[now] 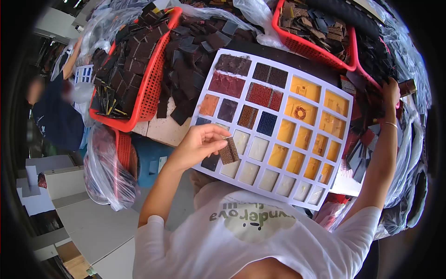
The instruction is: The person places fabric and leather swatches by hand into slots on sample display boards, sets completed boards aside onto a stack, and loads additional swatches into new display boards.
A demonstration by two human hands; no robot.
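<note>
My left hand (204, 145) pinches a small brown carpet swatch (229, 151) between thumb and fingers, over the lower left of a white sample board (274, 111). Square recesses divide the board. Those at its upper left hold dark grey, maroon, red, orange, brown and navy (266, 123) swatches. To the right, several recesses show yellow backing (305, 88), and the lower ones are pale. My right hand (391, 90) reaches far right into a pile of dark swatches (378, 58) in a pinkish-red basket; its fingertips are hidden among them.
A red basket (153, 69) full of dark brown swatches stands left, and another red basket (316, 46) with mixed swatches at the back. Loose dark pieces (190, 60) lie between them. Clear plastic bags (109, 172) hang around. Another person in dark clothing (58, 114) is at far left.
</note>
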